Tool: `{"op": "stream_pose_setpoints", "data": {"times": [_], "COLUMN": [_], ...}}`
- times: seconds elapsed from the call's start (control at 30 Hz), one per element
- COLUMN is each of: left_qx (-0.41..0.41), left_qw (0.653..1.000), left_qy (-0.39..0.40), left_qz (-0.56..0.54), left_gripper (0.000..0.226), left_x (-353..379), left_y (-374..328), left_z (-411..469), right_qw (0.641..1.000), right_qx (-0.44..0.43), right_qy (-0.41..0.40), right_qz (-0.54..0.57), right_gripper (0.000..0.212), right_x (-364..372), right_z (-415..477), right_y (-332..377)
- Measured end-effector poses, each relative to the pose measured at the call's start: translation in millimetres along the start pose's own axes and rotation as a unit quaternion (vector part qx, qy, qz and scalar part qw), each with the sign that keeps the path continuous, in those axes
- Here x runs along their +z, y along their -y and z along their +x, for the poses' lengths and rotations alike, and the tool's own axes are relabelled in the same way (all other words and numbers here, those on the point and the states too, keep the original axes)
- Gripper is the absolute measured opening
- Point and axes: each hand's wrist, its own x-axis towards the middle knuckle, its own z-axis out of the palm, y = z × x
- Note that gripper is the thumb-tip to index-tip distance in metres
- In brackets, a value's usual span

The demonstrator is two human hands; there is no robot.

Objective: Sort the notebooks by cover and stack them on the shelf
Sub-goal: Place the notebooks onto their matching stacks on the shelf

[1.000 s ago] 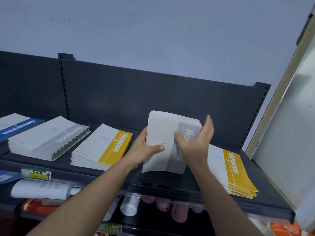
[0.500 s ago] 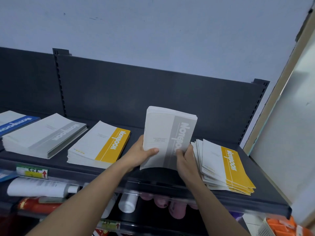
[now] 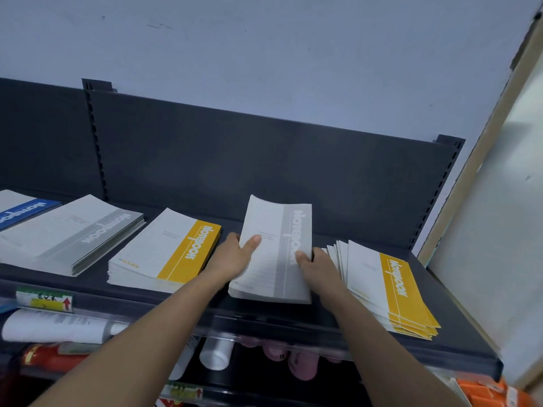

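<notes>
Shelf (image 3: 458,345) is dark grey metal w/ a matching back panel (image 3: 264,160) behind it; pale blue wall (image 3: 264,54) above. Front lip carries a price label (image 3: 44,301) at 8 o'clock; lower level beneath shows a white tube (image 3: 55,329) and pink bottles (image 3: 293,362). Bare shelf runs along 12 o'clock between the piles and the panel; gaps between piles are narrow. Grey-band stack (image 3: 273,251) sits mid-shelf, approx centre of view: white covers, grey strip w/ white "Notebook" lettering down its right side, far end tilted up, top-left corner curling. Left hand (image 3: 235,257) grasps its 9 o'clock edge, thumb over the cover; right hand (image 3: 317,262) grasps the 3 o'clock edge, thumb on the grey strip. Neat yellow stack (image 3: 167,251) lies just beside the left hand at 9 o'clock; fanned yellow pile (image 3: 385,286) at 3 o'clock, touching the right hand. Further toward 9 o'clock: flat grey stack (image 3: 67,233), then blue stack (image 3: 20,210), cut by the frame edge.
</notes>
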Motion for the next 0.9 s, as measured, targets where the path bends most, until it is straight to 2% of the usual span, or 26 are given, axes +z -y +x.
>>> {"op": "stream_pose_setpoints", "data": {"times": [0.13,0.27,0.47,0.57,0.77,0.9], "left_qx": [-0.055,-0.083,-0.085,-0.074,-0.077,-0.065], "left_qw": [0.998,0.994,0.986,0.981,0.965,0.96], "left_qy": [0.014,0.044,0.054,0.058,0.052,0.061], "left_qz": [0.039,0.06,0.134,0.172,0.247,0.267], "left_gripper": [0.06,0.055,0.02,0.025,0.035,0.038], "left_x": [0.1,-4.8,-7.1,-7.8,-6.5,-3.4], "left_y": [0.2,-4.5,-6.4,-9.6,-2.4,-3.1], "left_z": [3.0,4.2,4.0,3.7,7.2,9.2], "right_qw": [0.998,0.996,0.995,0.99,0.981,0.974], "right_qx": [0.05,0.064,0.056,0.049,0.026,0.025], "right_qy": [0.029,0.046,0.049,0.045,0.04,0.022], "right_qz": [-0.012,-0.028,-0.071,-0.122,-0.188,-0.224], "right_gripper": [0.042,0.033,0.032,0.038,0.03,0.038], "right_x": [5.3,10.7,16.4,16.2,14.8,13.1], "right_z": [5.9,8.0,15.2,13.8,10.2,7.1], "right_y": [-4.6,-10.6,-12.3,-9.0,-2.1,0.6]}}
